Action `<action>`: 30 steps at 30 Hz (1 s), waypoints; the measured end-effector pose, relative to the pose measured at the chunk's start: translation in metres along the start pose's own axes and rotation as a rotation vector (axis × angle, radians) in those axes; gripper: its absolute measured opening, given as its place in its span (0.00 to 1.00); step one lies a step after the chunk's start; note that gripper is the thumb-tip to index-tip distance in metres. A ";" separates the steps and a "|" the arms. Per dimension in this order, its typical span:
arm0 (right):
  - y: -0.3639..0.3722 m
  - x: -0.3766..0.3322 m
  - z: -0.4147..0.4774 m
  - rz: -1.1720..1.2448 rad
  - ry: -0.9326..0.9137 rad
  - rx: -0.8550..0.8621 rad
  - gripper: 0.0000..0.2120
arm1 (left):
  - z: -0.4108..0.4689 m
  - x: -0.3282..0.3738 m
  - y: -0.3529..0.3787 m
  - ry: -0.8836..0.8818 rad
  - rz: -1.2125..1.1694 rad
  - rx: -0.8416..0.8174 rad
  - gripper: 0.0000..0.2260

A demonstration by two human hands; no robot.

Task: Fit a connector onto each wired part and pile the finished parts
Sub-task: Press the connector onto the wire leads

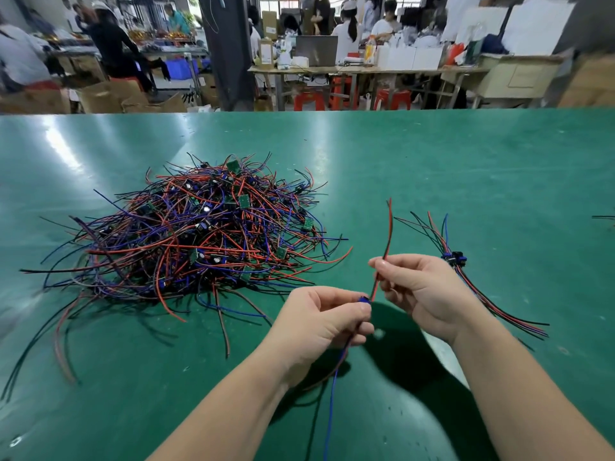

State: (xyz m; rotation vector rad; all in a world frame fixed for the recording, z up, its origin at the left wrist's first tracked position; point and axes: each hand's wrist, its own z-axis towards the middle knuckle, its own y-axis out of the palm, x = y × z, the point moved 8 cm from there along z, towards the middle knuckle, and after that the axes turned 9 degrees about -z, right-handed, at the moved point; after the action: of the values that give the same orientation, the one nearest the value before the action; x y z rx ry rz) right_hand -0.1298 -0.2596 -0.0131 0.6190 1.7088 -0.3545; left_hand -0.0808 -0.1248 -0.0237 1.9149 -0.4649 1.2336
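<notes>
L hand: we see the L hand [319, 324] low centre, fingers curled, thumb & fingertips pinching the blue connector [364, 300].
R hand: the R hand [422, 294] sits just right of it & a bit higher, thumb & forefinger pinching the red/black wire pair [387, 234].
Wire pair: runs from the connector up btwn the R fingers; free end rises above the hands w/ a slight bend. We can't tell if it's fully seated in the connector.
Trailing leads: a blue wire [332, 394] & a dark one hang from under the L hand toward us.
Big heap: tangled wired parts [199, 227] on the green worktop [466, 161], left of both hands & apart from them; red, black, blue leads w/ small green boards.
Small bunch: a few parts w/ connectors [455, 257], near the R hand on its right, not touched; leads fan out both ways.
Background: people [113, 44], red stools [309, 99] & cartons [103, 96] past the far edge.
</notes>
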 end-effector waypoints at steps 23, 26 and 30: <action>0.010 0.000 -0.002 0.027 -0.104 -0.058 0.16 | -0.006 0.032 -0.007 0.043 -0.327 -0.113 0.11; 0.037 -0.006 -0.012 0.006 -0.269 -0.195 0.18 | -0.001 0.026 -0.017 0.079 -0.309 0.022 0.10; 0.036 -0.011 -0.014 0.145 -0.296 -0.169 0.09 | 0.001 0.013 -0.017 0.085 -0.199 0.099 0.07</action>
State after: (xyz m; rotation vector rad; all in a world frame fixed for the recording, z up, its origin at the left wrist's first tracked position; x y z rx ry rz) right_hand -0.1190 -0.2245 0.0039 0.5343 1.3856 -0.1859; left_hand -0.0632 -0.1134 -0.0196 1.9301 -0.1671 1.2202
